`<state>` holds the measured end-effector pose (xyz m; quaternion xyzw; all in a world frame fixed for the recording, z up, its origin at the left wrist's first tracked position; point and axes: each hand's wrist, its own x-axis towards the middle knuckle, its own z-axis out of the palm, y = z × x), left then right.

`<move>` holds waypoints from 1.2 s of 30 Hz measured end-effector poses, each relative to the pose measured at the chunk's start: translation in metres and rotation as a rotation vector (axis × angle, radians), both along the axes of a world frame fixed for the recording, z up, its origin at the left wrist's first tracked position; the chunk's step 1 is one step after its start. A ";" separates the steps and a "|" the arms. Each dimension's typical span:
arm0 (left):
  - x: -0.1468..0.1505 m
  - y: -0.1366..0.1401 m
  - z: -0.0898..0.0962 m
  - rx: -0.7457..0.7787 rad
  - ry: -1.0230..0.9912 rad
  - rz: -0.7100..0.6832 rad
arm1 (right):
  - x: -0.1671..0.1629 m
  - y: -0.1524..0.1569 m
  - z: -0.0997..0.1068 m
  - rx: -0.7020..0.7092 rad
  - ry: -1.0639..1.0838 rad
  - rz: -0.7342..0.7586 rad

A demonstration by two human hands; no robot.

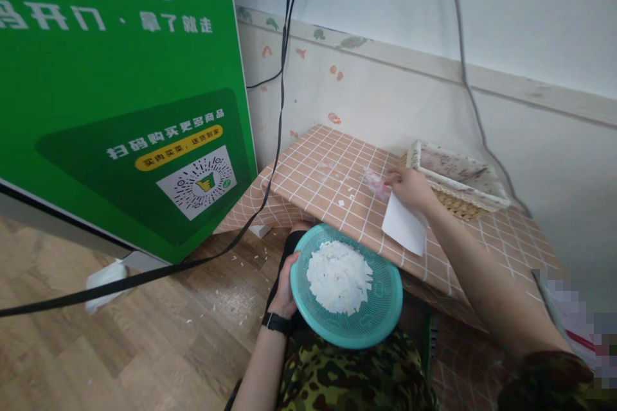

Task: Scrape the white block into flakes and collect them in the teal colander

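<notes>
My left hand (286, 286) is closed on the left rim of a round turquoise plastic strainer basket (385, 298), held over my lap. A heap of small white paper pieces (340, 276) lies in the basket. Over the table, my right hand (409, 187) has its fingers bent together at a crumpled pink-and-white plastic wrapper (375, 183). A white sheet of paper (405, 225) lies partly under that hand, its lower end near the table's front edge. Whether the palm also grips the sheet is hidden.
The table has a pink-brown checked cloth (318, 170), with a few white scraps (341, 203) on it. A cloth-lined wicker basket (457, 196) stands by the wall. A black strap (260, 209) hangs before the green cabinet (120, 77). Paper bits litter the wooden floor (193, 347).
</notes>
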<state>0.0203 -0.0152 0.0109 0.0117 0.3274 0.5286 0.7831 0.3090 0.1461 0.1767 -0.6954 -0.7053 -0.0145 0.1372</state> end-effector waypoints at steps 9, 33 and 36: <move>-0.001 0.000 -0.004 0.027 -0.010 -0.005 | 0.001 -0.003 0.003 0.083 -0.009 -0.043; -0.005 0.000 -0.004 -0.015 -0.020 0.028 | 0.007 -0.057 -0.026 0.431 0.254 -0.094; -0.006 0.000 -0.004 -0.032 -0.028 0.017 | 0.019 -0.053 -0.023 0.440 0.163 -0.267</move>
